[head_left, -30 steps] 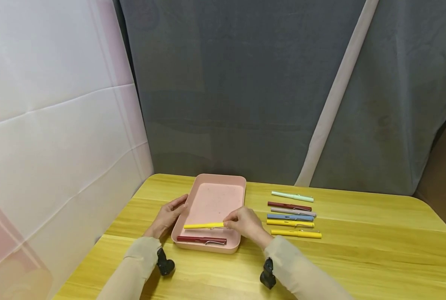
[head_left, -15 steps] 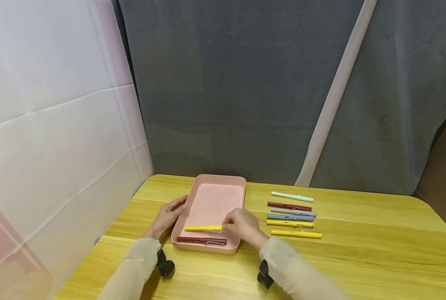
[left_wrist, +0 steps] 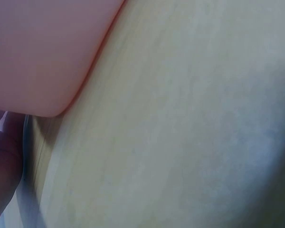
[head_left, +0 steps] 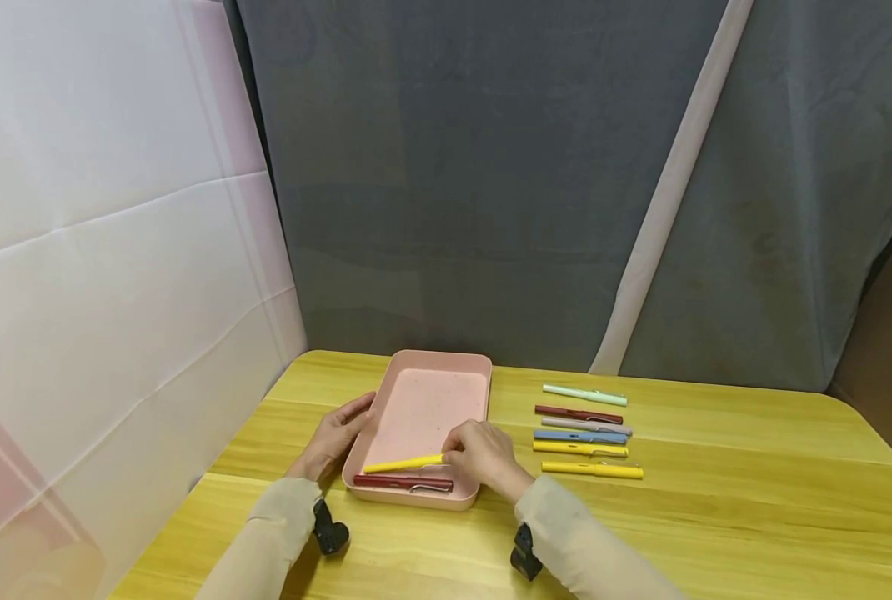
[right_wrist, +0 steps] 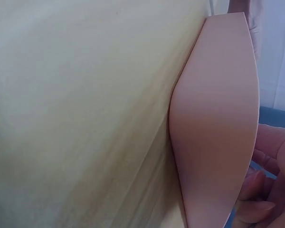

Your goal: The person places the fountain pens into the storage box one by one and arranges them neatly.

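In the head view a pink tray (head_left: 446, 392) lies on the table, with a dark red pen (head_left: 403, 482) at its near end. My right hand (head_left: 483, 454) pinches the clip end of a yellow pen (head_left: 401, 465) just behind the red one; its left end tips toward the red pen. That pen's held end is hidden by the fingers. My left hand (head_left: 335, 437) rests against the tray's left side with fairly straight fingers. In the right wrist view the tray's outer wall (right_wrist: 213, 104) partly hides my right hand (right_wrist: 270, 180).
Right of the tray, several pens lie roughly parallel: mint green (head_left: 584, 395), dark red (head_left: 577, 414), lilac (head_left: 585, 426), blue (head_left: 579, 436), yellow (head_left: 579, 449) and another yellow (head_left: 592, 470). A grey curtain (head_left: 491, 183) hangs behind the table, a white one (head_left: 116, 208) at the left.
My right hand has shifted slightly left and nearer, and the yellow pen's left end has dropped toward the red pen. My left hand and the tray have stayed put.
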`<action>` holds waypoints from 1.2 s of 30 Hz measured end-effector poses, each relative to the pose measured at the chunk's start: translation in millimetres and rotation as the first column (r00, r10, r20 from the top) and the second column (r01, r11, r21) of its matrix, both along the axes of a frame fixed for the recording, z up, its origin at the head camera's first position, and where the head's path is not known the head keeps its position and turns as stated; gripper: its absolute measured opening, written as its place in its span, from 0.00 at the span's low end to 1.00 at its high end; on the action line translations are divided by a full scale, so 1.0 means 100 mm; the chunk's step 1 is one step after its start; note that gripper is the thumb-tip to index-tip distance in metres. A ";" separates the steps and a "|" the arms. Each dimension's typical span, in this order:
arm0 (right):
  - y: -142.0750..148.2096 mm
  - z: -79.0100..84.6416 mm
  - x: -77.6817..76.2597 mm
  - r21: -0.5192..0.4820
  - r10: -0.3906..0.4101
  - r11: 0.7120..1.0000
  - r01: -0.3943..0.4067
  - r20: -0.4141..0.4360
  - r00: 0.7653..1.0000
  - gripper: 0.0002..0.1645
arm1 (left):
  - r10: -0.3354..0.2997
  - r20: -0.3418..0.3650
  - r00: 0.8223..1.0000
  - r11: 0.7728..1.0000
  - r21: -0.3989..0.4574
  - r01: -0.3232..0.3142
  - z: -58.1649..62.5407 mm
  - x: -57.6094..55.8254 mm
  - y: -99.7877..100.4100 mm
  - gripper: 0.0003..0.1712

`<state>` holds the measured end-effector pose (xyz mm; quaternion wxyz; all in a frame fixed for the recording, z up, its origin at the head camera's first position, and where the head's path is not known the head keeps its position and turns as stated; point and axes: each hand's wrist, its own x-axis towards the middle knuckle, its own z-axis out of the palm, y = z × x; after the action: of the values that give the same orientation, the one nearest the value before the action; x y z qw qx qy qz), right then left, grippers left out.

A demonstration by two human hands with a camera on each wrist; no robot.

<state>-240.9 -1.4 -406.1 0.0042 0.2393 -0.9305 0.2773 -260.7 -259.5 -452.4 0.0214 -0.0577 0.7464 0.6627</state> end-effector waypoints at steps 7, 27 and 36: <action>0.00 -0.07 -0.02 0.007 0.037 0.999 -0.037 -0.035 0.999 0.05 | -0.012 -0.009 1.000 1.000 -0.001 0.012 -0.02 0.00 -0.01 0.32; -0.03 -0.20 0.00 0.030 0.053 0.998 -0.051 -0.080 0.995 0.05 | -0.021 0.000 1.000 1.000 0.007 0.021 -0.01 -0.01 -0.02 0.31; -0.03 -0.23 0.01 0.043 0.057 0.998 -0.053 -0.105 0.993 0.05 | -0.024 0.000 1.000 1.000 0.015 0.024 -0.01 -0.01 -0.02 0.32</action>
<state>-239.7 -4.0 -428.6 0.0411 0.2792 -0.9274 0.2454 -262.1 -261.5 -453.5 0.0299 -0.0489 0.7420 0.6679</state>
